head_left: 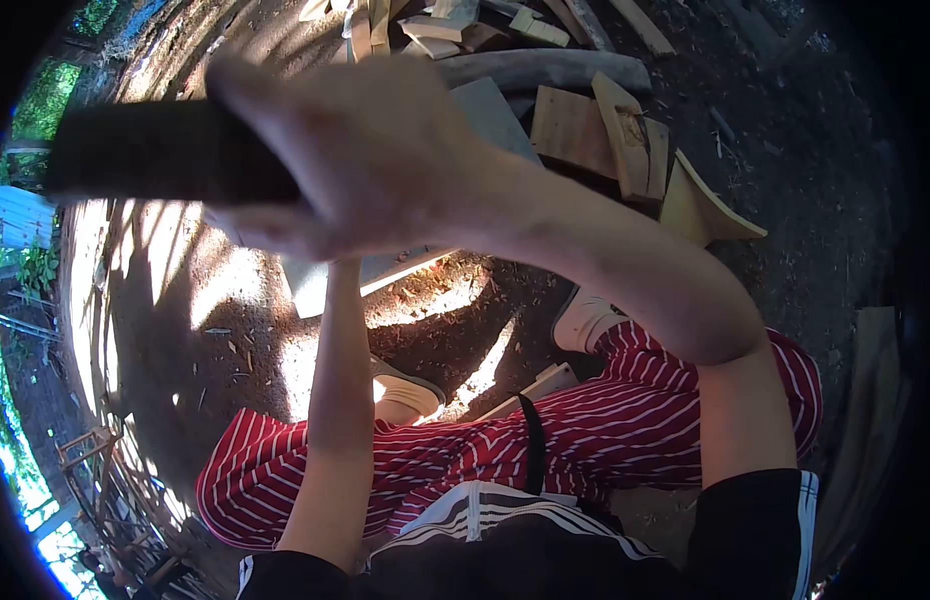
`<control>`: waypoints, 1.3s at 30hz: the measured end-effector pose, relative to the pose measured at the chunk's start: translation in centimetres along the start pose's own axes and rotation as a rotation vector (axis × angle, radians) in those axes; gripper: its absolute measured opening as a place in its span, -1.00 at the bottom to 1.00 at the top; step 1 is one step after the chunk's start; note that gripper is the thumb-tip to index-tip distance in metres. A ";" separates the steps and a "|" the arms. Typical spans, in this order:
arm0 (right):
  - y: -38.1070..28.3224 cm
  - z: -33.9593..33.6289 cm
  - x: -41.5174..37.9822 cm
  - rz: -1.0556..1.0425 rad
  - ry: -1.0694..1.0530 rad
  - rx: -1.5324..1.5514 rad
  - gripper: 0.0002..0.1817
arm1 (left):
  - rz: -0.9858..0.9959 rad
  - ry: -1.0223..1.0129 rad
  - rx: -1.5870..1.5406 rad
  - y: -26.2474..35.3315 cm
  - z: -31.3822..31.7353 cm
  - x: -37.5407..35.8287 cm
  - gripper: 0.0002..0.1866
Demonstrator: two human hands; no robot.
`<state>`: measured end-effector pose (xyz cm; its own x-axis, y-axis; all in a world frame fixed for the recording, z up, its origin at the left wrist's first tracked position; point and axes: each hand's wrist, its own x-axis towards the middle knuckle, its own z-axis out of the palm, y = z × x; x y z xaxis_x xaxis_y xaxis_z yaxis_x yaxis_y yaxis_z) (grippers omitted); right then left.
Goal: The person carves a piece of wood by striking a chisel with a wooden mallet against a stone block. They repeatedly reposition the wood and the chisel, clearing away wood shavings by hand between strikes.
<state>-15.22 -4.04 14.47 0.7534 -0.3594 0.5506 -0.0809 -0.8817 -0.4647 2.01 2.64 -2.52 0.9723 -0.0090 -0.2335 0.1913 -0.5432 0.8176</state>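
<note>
Close to the camera, my right hand is raised and wrapped around a dark, thick bar-like tool that points left; its exact kind is blurred. My left forearm reaches up from below, and the left hand is hidden behind my right hand. Below the hands, a pale flat board shows partly. My legs in red striped trousers are bent apart on either side.
Several wood offcuts lie ahead on the dirt ground, beside a rounded log. A curved wood piece is at the right. My shoes rest near a small wood piece. Sticks stand at lower left.
</note>
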 end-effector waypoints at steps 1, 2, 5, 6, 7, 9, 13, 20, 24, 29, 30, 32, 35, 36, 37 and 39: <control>-0.6 0.1 -0.1 0.026 -0.132 -0.070 -0.38 | 0.045 -0.028 -0.051 0.0 -0.1 0.1 -0.69; -0.6 0.2 0.3 0.018 -0.128 -0.072 -0.38 | 0.092 -0.052 -0.103 -0.2 -0.1 0.2 -0.69; -0.5 0.1 1.0 0.030 -0.497 -0.194 -0.41 | 0.217 -0.143 -0.231 -0.8 0.0 0.6 -0.71; -1.1 0.0 0.9 0.049 -0.330 -0.109 -0.42 | 0.240 -0.170 -0.265 -1.2 0.1 0.8 -0.72; -1.6 0.0 0.9 0.058 -0.157 -0.033 -0.42 | 0.271 -0.193 -0.313 -1.5 0.1 0.9 -0.72; -1.6 0.9 0.5 0.065 -0.082 0.033 -0.39 | 0.354 -0.215 -0.420 -2.1 0.1 1.1 -0.74; 0.3 1.4 1.3 0.168 -0.555 -0.119 -0.27 | 0.577 -0.300 -0.637 -2.7 -0.1 1.1 -0.76; 10.6 6.8 -6.3 0.800 -0.417 0.182 -0.12 | 0.321 -0.261 -0.884 0.3 -3.3 -0.2 -0.72; 14.9 9.0 -11.4 0.930 -0.449 -0.020 -0.13 | 0.416 -0.211 -0.935 2.6 -3.9 -1.6 -0.69; 15.0 10.2 -12.9 0.981 -0.393 -0.169 -0.16 | 0.616 -0.325 -0.850 2.7 -2.2 -1.8 -0.73; 14.9 10.1 -12.8 0.975 -0.405 -0.170 -0.17 | 0.631 -0.332 -0.821 2.7 -2.2 -2.4 -0.73; 15.2 9.7 -12.7 0.976 -0.418 -0.175 -0.18 | 0.635 -0.333 -0.793 1.9 -1.7 -2.5 -0.74; 15.3 9.9 -12.8 0.977 -0.408 -0.144 -0.18 | 0.700 -0.278 -0.733 0.2 -0.5 -1.7 -0.75; 15.2 10.0 -12.7 0.976 -0.408 -0.151 -0.18 | 0.763 -0.229 -0.708 0.1 -0.2 -1.8 -0.76; 15.2 9.8 -12.7 0.974 -0.407 -0.161 -0.17 | 0.759 -0.234 -0.707 -0.1 -0.1 -2.0 -0.76; 15.1 9.6 -12.6 0.977 -0.423 -0.164 -0.15 | 0.767 -0.237 -0.688 -0.3 -0.1 -2.4 -0.73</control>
<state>-19.70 -9.86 -6.14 0.4768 -0.8235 -0.3074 -0.8330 -0.3116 -0.4572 -0.40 2.94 -2.17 0.8282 -0.3518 0.4363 -0.3567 0.2695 0.8945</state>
